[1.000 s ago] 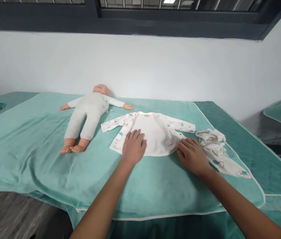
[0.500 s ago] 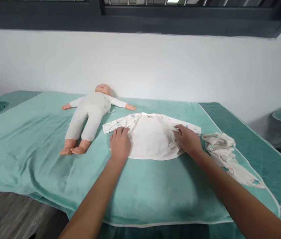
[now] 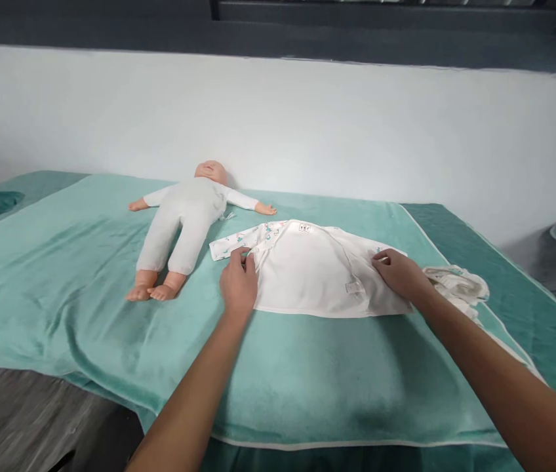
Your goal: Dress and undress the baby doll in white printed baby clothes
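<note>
A white baby shirt (image 3: pixel 317 275) with a small print on its sleeves lies spread on the green blanket (image 3: pixel 337 380), its plain inner side and neck label facing up. My left hand (image 3: pixel 238 278) is closed on the shirt's left front edge, just below the left sleeve. At the other side, my right hand (image 3: pixel 400 272) pinches the right front panel, which is folded outward over most of the right sleeve. A baby doll (image 3: pixel 184 216) in a white suit lies on its back to the left of the shirt, arms spread.
Crumpled printed baby clothing (image 3: pixel 459 288) lies beyond my right forearm, partly hidden by it. A white wall (image 3: pixel 278 124) rises behind the bed, with a dark window frame above. Grey floor (image 3: pixel 27 419) shows at the lower left, past the bed's edge.
My right hand has moved outward to the right, drawing the shirt's right front panel open over the sleeve. My left hand stays at the left edge. The view has shifted slightly.
</note>
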The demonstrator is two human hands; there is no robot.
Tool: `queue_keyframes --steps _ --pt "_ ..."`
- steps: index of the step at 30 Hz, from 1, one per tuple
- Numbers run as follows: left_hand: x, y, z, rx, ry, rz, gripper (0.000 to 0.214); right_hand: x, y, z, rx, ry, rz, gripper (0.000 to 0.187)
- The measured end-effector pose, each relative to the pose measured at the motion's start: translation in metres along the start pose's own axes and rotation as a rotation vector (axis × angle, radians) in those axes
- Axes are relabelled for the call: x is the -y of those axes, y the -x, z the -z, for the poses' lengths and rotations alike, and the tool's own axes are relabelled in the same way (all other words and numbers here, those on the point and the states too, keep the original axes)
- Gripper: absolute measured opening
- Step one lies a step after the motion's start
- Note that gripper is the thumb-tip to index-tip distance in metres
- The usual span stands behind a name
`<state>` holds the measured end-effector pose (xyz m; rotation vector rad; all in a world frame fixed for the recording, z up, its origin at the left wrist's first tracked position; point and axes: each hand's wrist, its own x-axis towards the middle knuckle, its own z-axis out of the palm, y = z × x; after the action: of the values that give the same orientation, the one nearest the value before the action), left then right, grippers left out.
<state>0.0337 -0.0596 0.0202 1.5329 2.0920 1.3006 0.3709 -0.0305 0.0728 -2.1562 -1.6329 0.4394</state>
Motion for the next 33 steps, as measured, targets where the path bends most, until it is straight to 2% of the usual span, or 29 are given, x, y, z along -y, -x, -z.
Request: queue_keyframes --steps 3,5,6,7,9,10,12,15,17,20,24,26,28,31,33 --pt "0.000 0.001 -0.001 0.022 -0.045 -0.018 0.025 0.014 0.019 -0.013 -0.238 0.109 0.368 0.030" --pt "0.000 0.001 -0.003 0.030 -0.069 -0.039 0.026 0.033 0.032 -0.029 -0.271 0.016 0.601 0.029" --pt "0.001 0.002 -0.003 0.029 -0.075 -0.053 0.026 0.044 0.036 -0.040 -0.231 -0.074 0.643 0.028" --pt "0.001 0.002 -0.004 0.025 -0.078 -0.066 0.027 0.057 0.038 -0.053 -0.162 -0.178 0.623 0.026" --pt "0.003 0.003 -0.005 0.009 -0.066 -0.098 0.026 0.085 0.036 -0.078 0.008 -0.428 0.402 0.027" --pt "0.003 0.004 -0.006 0.000 -0.049 -0.119 0.026 0.100 0.032 -0.090 0.119 -0.581 0.282 0.032" --pt "0.004 0.005 -0.006 -0.019 0.002 -0.169 0.024 0.128 0.021 -0.110 0.258 -0.884 0.105 0.047" --pt "0.005 0.007 -0.007 -0.046 0.070 -0.230 0.023 0.159 0.005 -0.125 0.364 -1.074 0.040 0.062" --pt "0.005 0.008 -0.008 -0.059 0.095 -0.243 0.023 0.166 -0.002 -0.128 0.377 -1.067 0.055 0.064" --pt "0.004 0.011 -0.007 -0.062 0.117 -0.258 0.021 0.162 -0.007 -0.128 0.379 -1.029 0.111 0.059" --pt "0.003 0.025 0.000 -0.052 -0.027 -0.307 0.024 0.146 -0.018 -0.125 0.195 -0.965 0.172 0.041" --pt "0.005 0.038 0.006 -0.047 -0.177 -0.329 0.029 0.141 -0.023 -0.126 0.116 -0.952 0.165 0.035" --pt "0.007 0.051 0.012 -0.052 -0.281 -0.336 0.031 0.138 -0.027 -0.126 0.093 -0.941 0.135 0.033" --pt "0.010 0.064 0.020 -0.074 -0.283 -0.380 0.029 0.138 -0.029 -0.128 0.081 -0.900 0.097 0.033" --pt "0.010 0.068 0.022 -0.085 -0.239 -0.464 0.026 0.139 -0.028 -0.128 0.073 -0.873 0.089 0.033"
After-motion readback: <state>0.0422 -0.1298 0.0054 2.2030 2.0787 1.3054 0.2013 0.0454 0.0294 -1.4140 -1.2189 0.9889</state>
